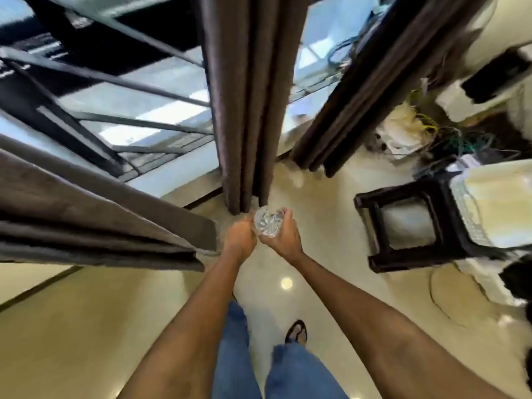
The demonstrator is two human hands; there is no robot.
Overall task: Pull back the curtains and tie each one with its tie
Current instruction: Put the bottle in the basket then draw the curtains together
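Head view: at frame centre both hands meet around a clear, sparkling crystal-like tie (266, 225). The left hand (240, 236) grips its left side with curled fingers; the right hand (283, 236) cups it from the right. Just above them hangs the gathered dark brown fabric curtain (247, 110). A black square stool (408, 226) stands at right on the glossy beige floor (86, 326).

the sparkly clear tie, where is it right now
In the head view, the sparkly clear tie sits centre frame, held between the left hand and right hand, just below the middle curtain.
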